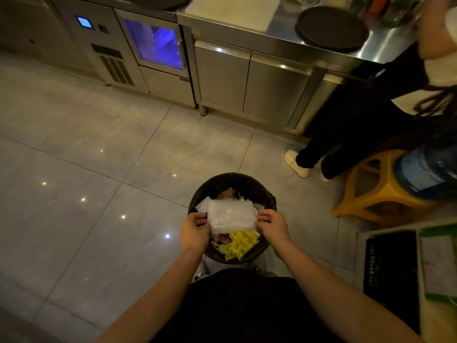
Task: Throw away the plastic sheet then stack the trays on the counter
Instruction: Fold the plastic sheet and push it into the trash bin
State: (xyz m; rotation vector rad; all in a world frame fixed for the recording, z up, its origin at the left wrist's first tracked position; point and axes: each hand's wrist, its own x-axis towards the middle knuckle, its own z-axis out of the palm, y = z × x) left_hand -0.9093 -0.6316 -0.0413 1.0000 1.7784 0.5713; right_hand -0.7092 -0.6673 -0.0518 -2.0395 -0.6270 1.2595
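Note:
A folded clear plastic sheet is stretched between my left hand and my right hand, directly over a round black trash bin on the floor. Each hand pinches one side edge of the sheet. Inside the bin lie yellow packets and other wrappers. A dark round tray rests on the steel counter at the upper right. Another dark tray shows partly at the top edge.
Another person in black trousers stands at the counter on the right. A yellow stool with a blue water jug sits beside the bin. Steel cabinets and a blue-lit machine line the back. Open tiled floor lies to the left.

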